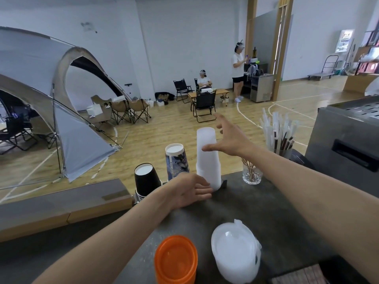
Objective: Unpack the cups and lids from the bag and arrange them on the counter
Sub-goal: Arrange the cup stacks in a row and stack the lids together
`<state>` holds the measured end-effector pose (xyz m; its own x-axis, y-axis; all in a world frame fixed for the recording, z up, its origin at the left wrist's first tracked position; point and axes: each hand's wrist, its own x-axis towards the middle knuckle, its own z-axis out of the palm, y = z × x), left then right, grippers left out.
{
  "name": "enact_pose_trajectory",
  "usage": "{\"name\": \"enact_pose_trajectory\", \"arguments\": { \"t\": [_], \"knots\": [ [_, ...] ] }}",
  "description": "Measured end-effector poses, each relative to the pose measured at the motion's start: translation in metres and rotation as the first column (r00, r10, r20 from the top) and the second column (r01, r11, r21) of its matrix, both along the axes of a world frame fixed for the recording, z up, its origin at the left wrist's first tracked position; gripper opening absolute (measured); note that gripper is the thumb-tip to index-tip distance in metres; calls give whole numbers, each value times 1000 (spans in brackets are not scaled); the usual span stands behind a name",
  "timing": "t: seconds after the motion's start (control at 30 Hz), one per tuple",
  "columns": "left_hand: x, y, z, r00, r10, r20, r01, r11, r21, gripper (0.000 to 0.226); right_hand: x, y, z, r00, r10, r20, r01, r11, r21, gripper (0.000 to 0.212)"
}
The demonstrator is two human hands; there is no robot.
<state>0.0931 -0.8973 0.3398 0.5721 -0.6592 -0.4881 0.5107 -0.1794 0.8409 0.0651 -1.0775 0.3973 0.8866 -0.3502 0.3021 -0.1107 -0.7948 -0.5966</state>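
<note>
Nearest, a stack of orange lids and a bagged stack of white lids sit on the dark, speckled counter; neither shows writing. Farther on, the left hand reaches with straight, relaxed fingers to the foot of a tall stack of frosted cups, gripping nothing. The right hand is spread open beside the stack's top, thumb seemingly touching it. To the left stand black cups and printed cups, their print too blurred to read. To the right are a glass of stirrers and straws. Beyond lies a wooden-floored hall with a grey tent and folding chairs.
</note>
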Motion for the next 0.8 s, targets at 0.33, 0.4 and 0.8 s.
{"name": "enact_pose_trajectory", "arguments": {
  "t": [0.33,0.4,0.8],
  "knots": [
    [-33,106,26,327,-263,908,83,965,249,28,-85,43,-17,973,177,147,-189,979,75,28],
    [-46,123,20,207,-327,922,104,944,312,33,-94,64,-26,939,343,0,-343,938,56,27],
    [-85,185,-75,206,-356,911,102,934,342,88,-130,145,-85,749,458,-479,-633,706,-317,70]
  ]
}}
